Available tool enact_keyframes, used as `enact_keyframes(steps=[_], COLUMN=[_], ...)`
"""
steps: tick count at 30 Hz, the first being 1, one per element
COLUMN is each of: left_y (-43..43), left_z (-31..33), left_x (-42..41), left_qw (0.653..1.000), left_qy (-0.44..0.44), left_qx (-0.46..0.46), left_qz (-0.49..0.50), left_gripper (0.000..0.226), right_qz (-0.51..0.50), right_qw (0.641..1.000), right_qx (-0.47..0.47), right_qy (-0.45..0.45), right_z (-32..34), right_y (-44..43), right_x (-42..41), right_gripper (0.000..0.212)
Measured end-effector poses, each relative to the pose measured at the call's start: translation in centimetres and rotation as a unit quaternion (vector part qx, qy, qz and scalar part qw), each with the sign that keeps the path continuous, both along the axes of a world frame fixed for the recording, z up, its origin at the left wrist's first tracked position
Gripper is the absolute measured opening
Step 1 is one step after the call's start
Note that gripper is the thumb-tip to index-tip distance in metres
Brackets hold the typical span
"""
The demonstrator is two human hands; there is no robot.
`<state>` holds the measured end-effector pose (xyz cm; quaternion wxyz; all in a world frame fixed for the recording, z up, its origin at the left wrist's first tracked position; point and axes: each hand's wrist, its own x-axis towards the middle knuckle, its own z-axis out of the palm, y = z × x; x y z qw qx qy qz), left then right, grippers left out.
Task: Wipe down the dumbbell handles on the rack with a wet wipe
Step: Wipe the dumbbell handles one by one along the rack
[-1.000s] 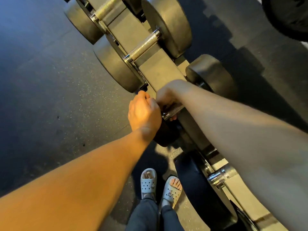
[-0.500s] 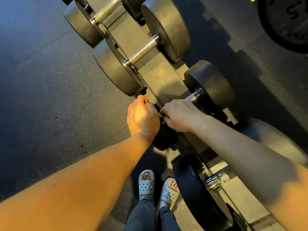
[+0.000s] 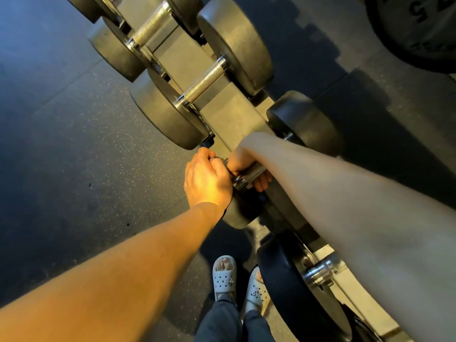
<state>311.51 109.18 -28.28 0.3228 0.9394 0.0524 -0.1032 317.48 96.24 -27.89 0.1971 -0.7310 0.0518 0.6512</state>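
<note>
A dumbbell rack (image 3: 232, 119) runs diagonally from top left to bottom right, holding several grey round-headed dumbbells. On the middle one, my right hand (image 3: 246, 166) curls round the knurled steel handle (image 3: 249, 175), fingertips showing under it. My left hand (image 3: 208, 181) grips the near head (image 3: 237, 215) of that same dumbbell at its top edge, right beside the handle's end. No wipe shows; whatever lies under my right palm is hidden. Two more knurled handles (image 3: 204, 81) lie bare farther up the rack.
Dark speckled rubber floor (image 3: 74, 156) spreads to the left. A large black dumbbell (image 3: 296, 287) with a chrome handle sits lower on the rack under my right forearm. A weight plate (image 3: 414, 28) lies at the top right. My feet in grey clogs (image 3: 224, 277) stand below.
My right hand has slid back along the handle and turned over it, so its fingers now wrap underneath. My left hand has stayed on the dumbbell's near head.
</note>
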Motion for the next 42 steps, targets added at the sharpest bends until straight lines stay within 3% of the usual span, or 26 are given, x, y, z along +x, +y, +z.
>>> enact_keyframes(steps=[2, 4, 6, 10, 12, 13, 15, 16, 18, 20, 21, 23, 25, 27, 29, 30, 32, 36, 40, 42], left_y=[0.0, -0.1, -0.1, 0.1, 0.0, 0.0, -0.1, -0.1, -0.1, -0.1, -0.1, -0.1, -0.1, -0.1, -0.1, -0.1, -0.1, -0.2, -0.2, -0.2], left_z=[0.0, 0.0, 0.0, -0.1, -0.1, -0.2, -0.3, -0.3, -0.2, -0.2, -0.2, -0.1, -0.1, -0.1, -0.2, -0.2, -0.2, 0.0, 0.1, 0.2], left_x=[0.1, 0.1, 0.1, -0.2, -0.3, -0.3, -0.3, -0.3, -0.3, -0.3, -0.2, -0.2, -0.2, -0.2, -0.1, -0.1, -0.2, -0.2, -0.1, -0.2], left_qw=[1.000, 1.000, 1.000, 1.000, 1.000, 1.000, 1.000, 1.000, 1.000, 1.000, 1.000, 1.000, 1.000, 1.000, 1.000, 1.000, 1.000, 1.000, 1.000, 1.000], left_qy=[-0.001, 0.001, 0.001, -0.004, -0.012, -0.012, -0.008, -0.006, -0.006, -0.008, -0.007, -0.005, -0.004, -0.002, -0.003, -0.005, -0.006, -0.001, 0.006, 0.007], left_qx=[0.006, 0.007, 0.006, 0.007, 0.004, 0.004, 0.005, 0.006, 0.006, 0.009, 0.011, 0.012, 0.013, 0.015, 0.012, 0.011, 0.009, 0.009, 0.009, 0.006], left_qz=[0.003, 0.007, 0.001, -0.007, -0.004, -0.002, 0.005, 0.006, 0.007, 0.007, 0.007, 0.007, 0.008, 0.011, 0.009, 0.007, 0.004, 0.006, 0.006, 0.003], left_gripper=[0.022, 0.022, 0.022, 0.017, 0.019, 0.019, 0.018, 0.018, 0.018, 0.018, 0.019, 0.019, 0.019, 0.020, 0.020, 0.020, 0.019, 0.020, 0.020, 0.019], right_qz=[-0.008, -0.003, -0.014, -0.026, -0.116, -0.216, -0.499, -0.652, -0.883, -0.956, -0.968, -0.979, -0.983, -0.973, -0.953, -0.933, -0.866, -0.723, -0.659, -0.652], right_qw=[0.997, 0.976, 0.936, 0.838, 0.780, 0.751, 0.672, 0.608, 0.421, 0.258, 0.202, 0.141, 0.142, 0.192, 0.245, 0.278, 0.387, 0.574, 0.671, 0.690], right_qx=[0.020, 0.035, 0.035, 0.040, 0.079, 0.090, 0.086, 0.078, 0.089, 0.132, 0.148, 0.149, 0.104, 0.033, 0.043, 0.071, 0.079, -0.058, -0.045, -0.019], right_qy=[-0.074, -0.217, -0.351, -0.544, -0.610, -0.617, -0.540, -0.445, -0.187, -0.041, -0.016, -0.021, -0.058, -0.123, -0.175, -0.216, -0.307, -0.380, -0.337, -0.314], right_z=[-0.2, 0.5, 1.1, 1.2, 0.6, 0.4, 0.5, 0.7, 0.2, -0.2, -0.4, -0.6, -1.0, -1.2, -0.5, -0.4, -1.1, -3.8, -4.2, -4.0], right_y=[0.0, -0.5, -0.7, -0.4, -0.2, 0.0, 0.6, 0.7, 0.2, -0.7, -1.0, -1.0, -0.7, 0.2, 1.4, 2.1, 3.2, 2.7, 2.7, 2.6], right_x=[-0.9, -2.6, -4.6, -10.5, -13.3, -14.6, -16.2, -16.4, -15.6, -14.3, -13.7, -12.5, -11.3, -10.5, -9.6, -9.4, -9.8, -12.1, -13.7, -13.8], right_gripper=[0.034, 0.021, 0.010, 0.011, 0.011, 0.011, 0.012, 0.012, 0.013, 0.023, 0.026, 0.028, 0.019, 0.018, 0.030, 0.036, 0.038, 0.028, 0.020, 0.023])
